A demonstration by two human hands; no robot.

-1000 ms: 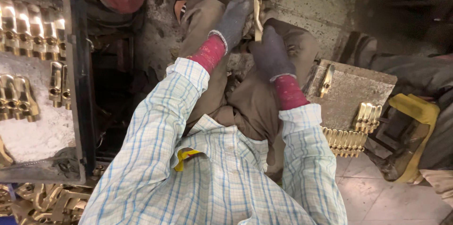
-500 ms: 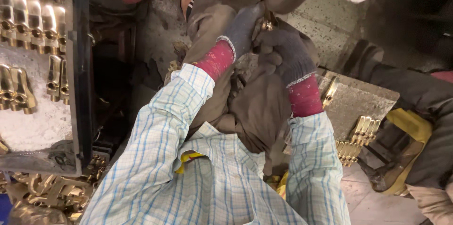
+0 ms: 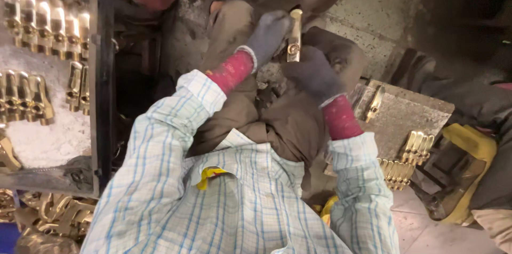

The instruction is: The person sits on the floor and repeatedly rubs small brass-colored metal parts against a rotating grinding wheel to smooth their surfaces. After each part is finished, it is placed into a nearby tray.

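Head view is looking down over a checked shirt at two gloved hands raised above the lap. At the far left, a tray point(image 3: 53, 136) dusted with white powder is carrying rows of polished brass fittings point(image 3: 45, 17), some standing in a line along its top and a smaller group point(image 3: 24, 99) lying lower down. Below the tray, a heap of unfinished brass castings point(image 3: 48, 216) is lying in the corner.

Moving toward the middle, the left hand point(image 3: 266, 35), in a grey glove with a red cuff, is curling its fingers around the upper part of a brass piece point(image 3: 293, 35), pinching it from the left side. The brass piece is standing nearly upright between both hands, above the knees and in front of a grey concrete surface. The right hand point(image 3: 312, 75), gloved the same way, is gripping the lower end of the same piece, fingers wrapped and pressed closed on it, just under and right of the left hand.

Further right, a rough board point(image 3: 405, 115) is holding one single brass part point(image 3: 375, 103) near its left edge and a tight row of more brass parts point(image 3: 416, 150) along its lower edge. At the far right, a yellow object point(image 3: 469, 147) is sitting beside dark clothing.
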